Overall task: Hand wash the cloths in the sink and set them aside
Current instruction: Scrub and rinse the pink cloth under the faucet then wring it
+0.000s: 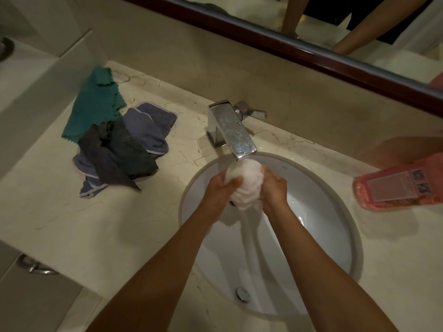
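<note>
From the head view, a bunched white cloth (244, 185) sits over the sink (335, 236), directly under the faucet (230, 129) spout, its long axis running from the spout down toward the person. The left hand (221, 188) curls its fingers (236, 182) around the cloth's left side; the right hand (274, 188) grips the right side, fingers closed into the fabric. Well to the left of the fingers, on the table (60, 212), lie a green cloth (96, 104), a blue cloth (151, 125) and a dark grey cloth (115, 154), overlapping. To their right lies a pink bottle (398, 185) on its side.
</note>
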A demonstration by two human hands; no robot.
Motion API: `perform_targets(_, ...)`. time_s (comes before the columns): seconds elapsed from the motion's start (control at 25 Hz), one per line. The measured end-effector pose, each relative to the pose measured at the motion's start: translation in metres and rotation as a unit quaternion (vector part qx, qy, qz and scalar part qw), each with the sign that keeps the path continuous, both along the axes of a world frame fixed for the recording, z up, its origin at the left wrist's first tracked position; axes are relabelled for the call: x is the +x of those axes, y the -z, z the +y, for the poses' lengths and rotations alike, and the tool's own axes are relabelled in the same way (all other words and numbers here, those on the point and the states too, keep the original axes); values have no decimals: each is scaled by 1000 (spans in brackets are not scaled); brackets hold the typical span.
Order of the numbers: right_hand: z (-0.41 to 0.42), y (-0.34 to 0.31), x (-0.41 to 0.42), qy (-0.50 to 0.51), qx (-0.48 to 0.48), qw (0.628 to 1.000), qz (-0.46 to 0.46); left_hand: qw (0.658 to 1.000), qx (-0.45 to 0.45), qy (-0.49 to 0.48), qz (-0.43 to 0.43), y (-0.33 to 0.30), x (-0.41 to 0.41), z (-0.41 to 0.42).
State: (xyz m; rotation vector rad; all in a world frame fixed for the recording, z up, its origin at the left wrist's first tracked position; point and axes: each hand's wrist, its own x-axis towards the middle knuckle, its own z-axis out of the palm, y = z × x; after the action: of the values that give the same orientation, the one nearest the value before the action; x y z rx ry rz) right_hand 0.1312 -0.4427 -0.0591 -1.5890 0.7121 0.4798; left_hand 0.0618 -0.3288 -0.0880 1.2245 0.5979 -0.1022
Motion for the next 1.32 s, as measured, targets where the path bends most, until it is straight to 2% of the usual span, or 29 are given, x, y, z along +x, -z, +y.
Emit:
perform_targets(0.04, -3, 1, 0, -2, 20, 1000, 11, 1000, -15, 14, -5, 2, -2, 2)
perform_targets(0.12, -7, 3, -2, -12, 129, 990, 48, 999, -43, 29, -10, 5, -2, 5)
perform_targets(0.24, -18, 2, -3, -81, 283, 952, 85, 991, -128, 32, 7, 2, 5, 8)
perform_targets(0.28, -20, 1, -2, -114, 310, 939, 98, 991, -125, 30, 34, 0, 8, 11)
perform_targets(0.36, -21, -1, -1, -178, 289, 934, 112, 995, -49, 39, 73, 2, 11, 17)
perform_targets(0.48, -17, 1, 2, -230, 175, 954, 84, 996, -21, 80, 27, 11, 5, 21)
perform_targets(0.6, -15, 5, 6, -183, 127, 974, 26, 996, -13, 88, 22, 7, 1, 24)
perform_targets(0.72, -14, 6, 7, -134, 126, 982, -33, 988, 33, 128, 86, 6, 1, 26)
perform_targets(0.76, -13, 6, 7, -133, 108, 984, -54, 987, 28, 124, 103, 8, 1, 26)
perform_targets(0.84, -9, 6, 6, -136, 72, 985, -76, 994, 1, 77, 77, 10, -2, 22)
perform_targets(0.96, 0, 9, -5, -154, -4, 988, -2, 998, 25, 23, 44, 8, -1, 15)
perform_targets(1.0, 3, 11, -8, -164, -7, 985, 44, 999, 19, 13, 49, 4, 2, 13)
perform_targets(1.12, 8, 12, -12, -138, 80, 978, 137, 995, -39, -9, 92, -5, 9, 7)
perform_targets(1.32, 10, 16, -5, -22, 96, 994, 51, 995, -82, -44, 26, -4, 4, 12)
